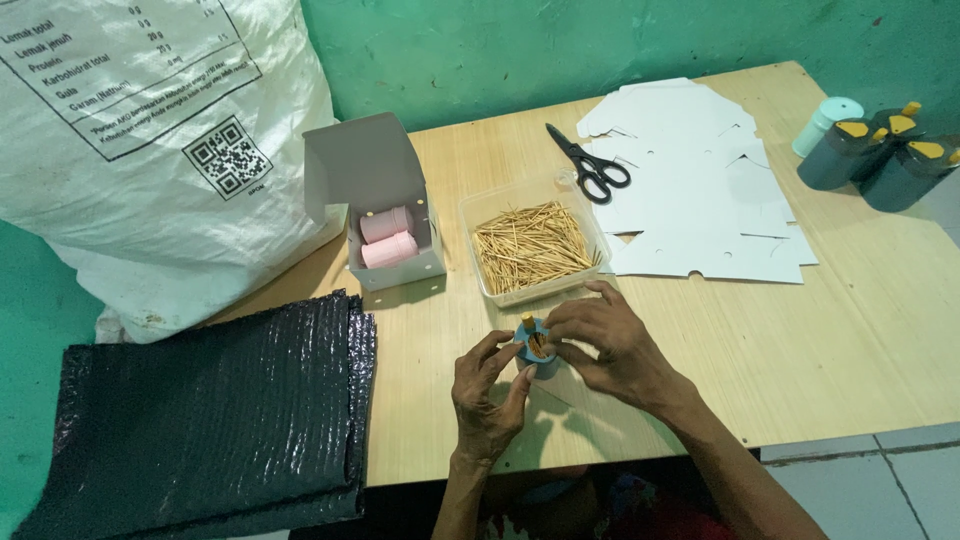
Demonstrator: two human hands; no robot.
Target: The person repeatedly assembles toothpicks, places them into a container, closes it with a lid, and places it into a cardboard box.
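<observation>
Both hands are meeting at the table's front edge w/ a small blue container between them. The left hand is cupping it from the left & below, fingers curled round its side, thumb up against it. The right hand is closing on it from the right, fingertips pinching at its rim; the open top is showing toothpicks inside. So the container is sitting right in the gap between the two grips, both holding it, tilted a bit toward the camera.

Just behind it a clear plastic tub of toothpicks is lying, close to the right hand's fingers. Left of the tub a grey box w/ pink containers inside is standing open. Scissors & flat white card cutouts are lying further back; dark blue containers w/ yellow caps at the far right corner
</observation>
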